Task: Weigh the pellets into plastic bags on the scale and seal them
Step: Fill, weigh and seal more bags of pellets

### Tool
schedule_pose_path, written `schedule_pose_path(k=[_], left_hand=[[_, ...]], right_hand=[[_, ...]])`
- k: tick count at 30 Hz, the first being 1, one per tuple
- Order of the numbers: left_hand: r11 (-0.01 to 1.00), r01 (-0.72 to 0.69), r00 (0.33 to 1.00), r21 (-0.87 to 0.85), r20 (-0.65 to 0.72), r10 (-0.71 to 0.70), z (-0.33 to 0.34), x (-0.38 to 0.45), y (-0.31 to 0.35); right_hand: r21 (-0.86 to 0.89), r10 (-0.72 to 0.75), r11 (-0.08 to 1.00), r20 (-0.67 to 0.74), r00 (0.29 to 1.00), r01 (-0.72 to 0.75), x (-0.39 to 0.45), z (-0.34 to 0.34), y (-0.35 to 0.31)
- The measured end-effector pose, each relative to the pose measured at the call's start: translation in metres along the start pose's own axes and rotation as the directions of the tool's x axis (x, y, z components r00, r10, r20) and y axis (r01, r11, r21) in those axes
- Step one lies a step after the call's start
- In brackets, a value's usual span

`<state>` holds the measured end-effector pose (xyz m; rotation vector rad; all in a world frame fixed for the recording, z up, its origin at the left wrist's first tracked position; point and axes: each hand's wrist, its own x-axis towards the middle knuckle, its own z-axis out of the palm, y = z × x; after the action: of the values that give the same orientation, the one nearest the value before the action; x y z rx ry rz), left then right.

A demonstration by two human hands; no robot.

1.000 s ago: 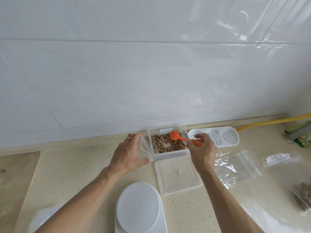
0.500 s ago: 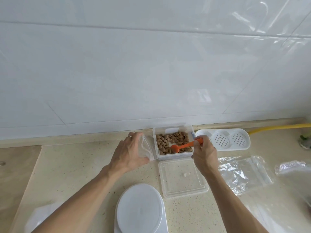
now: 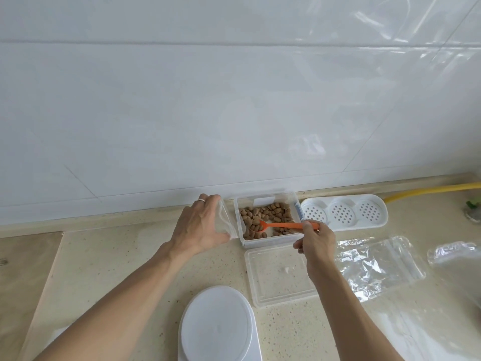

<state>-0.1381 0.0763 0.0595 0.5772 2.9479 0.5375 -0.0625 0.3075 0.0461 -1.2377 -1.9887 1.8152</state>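
Observation:
A clear plastic box [image 3: 291, 196] holds brown pellets [image 3: 270, 212] by the wall. My right hand [image 3: 316, 241] grips an orange spoon [image 3: 283, 225]; its bowl is down among the pellets at the box's near left. My left hand [image 3: 200, 225] holds a small clear plastic bag [image 3: 226, 220] upright, just left of the box and touching its side. The white scale [image 3: 217, 325] sits at the near edge, its round platform bare.
The box's clear lid [image 3: 276, 274] lies upside down in front of it. A white perforated tray [image 3: 343, 212] stands right of the box. Empty zip bags [image 3: 374, 261] lie at right, more plastic [image 3: 455, 252] beyond. A yellow hose [image 3: 429, 190] runs along the wall.
The spoon went from above the box's back edge down into the pellets and slid toward the left. My left hand and the bag stayed beside the box.

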Motion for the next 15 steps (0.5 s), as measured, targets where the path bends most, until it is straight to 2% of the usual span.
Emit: schedule_pose_path(k=[9, 12, 15], left_hand=[[0.983, -0.080, 0.994, 0.166, 0.089, 0.066, 0.001, 0.035, 0.026], [0.975, -0.114, 0.990, 0.190, 0.107, 0.095, 0.000, 0.039, 0.035], [0.976, -0.164, 0.984, 0.144, 0.100, 0.150, -0.001, 0.040, 0.045]], right_hand=[[0.147, -0.054, 0.987, -0.023, 0.998, 0.057, 0.005, -0.032, -0.029], [0.123, -0.118, 0.986, 0.023, 0.993, 0.114, 0.000, -0.035, -0.043], [0.046, -0.193, 0.981, 0.091, 0.977, 0.190, -0.008, -0.029, -0.050]])
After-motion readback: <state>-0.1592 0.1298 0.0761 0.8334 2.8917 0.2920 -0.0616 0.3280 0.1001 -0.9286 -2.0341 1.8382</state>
